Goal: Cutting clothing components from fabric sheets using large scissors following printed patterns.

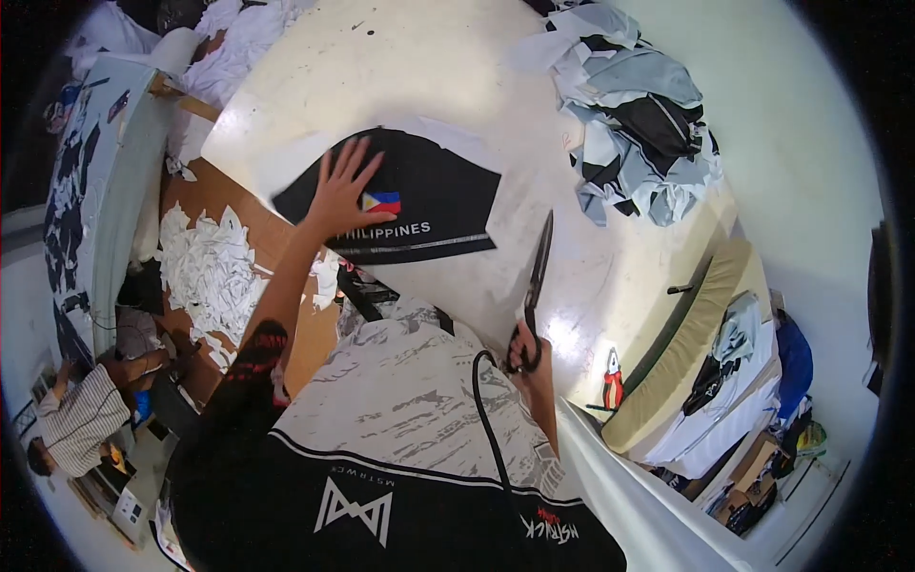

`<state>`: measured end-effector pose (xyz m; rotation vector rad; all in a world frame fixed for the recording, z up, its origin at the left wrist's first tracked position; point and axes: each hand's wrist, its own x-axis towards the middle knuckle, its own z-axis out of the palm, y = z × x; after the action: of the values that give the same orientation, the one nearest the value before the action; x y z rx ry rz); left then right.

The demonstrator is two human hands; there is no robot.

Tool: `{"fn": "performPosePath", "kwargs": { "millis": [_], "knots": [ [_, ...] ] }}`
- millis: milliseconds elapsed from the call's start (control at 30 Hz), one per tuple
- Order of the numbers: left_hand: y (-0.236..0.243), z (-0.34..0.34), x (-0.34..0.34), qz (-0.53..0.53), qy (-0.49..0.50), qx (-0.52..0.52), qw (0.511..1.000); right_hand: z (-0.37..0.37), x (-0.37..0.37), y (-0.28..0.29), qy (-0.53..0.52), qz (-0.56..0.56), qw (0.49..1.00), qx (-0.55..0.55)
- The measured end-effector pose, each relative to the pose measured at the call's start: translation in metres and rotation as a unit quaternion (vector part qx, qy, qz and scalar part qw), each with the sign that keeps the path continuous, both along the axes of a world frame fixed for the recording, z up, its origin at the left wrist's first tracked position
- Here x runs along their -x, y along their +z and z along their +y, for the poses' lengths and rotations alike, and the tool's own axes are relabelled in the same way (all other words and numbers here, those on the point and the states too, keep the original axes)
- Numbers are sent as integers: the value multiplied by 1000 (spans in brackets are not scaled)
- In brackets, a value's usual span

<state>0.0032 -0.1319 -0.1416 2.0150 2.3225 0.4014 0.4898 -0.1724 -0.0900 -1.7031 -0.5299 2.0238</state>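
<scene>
I saw the left hand (343,198) spread flat, gripping nothing, on a black fabric panel (446,186) lying crosswise beneath it, ahead and left of the right hand (522,351), which was curled around black-handled scissors (539,270).

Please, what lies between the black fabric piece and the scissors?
In the head view, only a bare strip of pale table shows between the black fabric piece and the scissors.

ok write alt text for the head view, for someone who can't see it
A person's left hand rests spread on a black fabric piece bearing a small flag, on a pale table; the right hand holds scissors, tips pointing away from the body. A heap of grey, black and white fabric lies at upper right.
</scene>
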Motion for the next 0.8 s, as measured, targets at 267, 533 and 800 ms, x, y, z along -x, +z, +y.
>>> {"fn": "performPosePath", "kwargs": {
  "millis": [267, 533, 800],
  "knots": [
    [-24, 133, -2, -5, -66, -124, 990, -44, -36, 14, 91, -94, 991, -28],
    [-35, 133, -168, -94, -201, -89, 971, -63, -12, 20, 58, -88, 993, -59],
    [-38, 27, -141, -113, -66, -76, 988, -65, -37, 36, 192, -154, 969, -18]
  ]
}}
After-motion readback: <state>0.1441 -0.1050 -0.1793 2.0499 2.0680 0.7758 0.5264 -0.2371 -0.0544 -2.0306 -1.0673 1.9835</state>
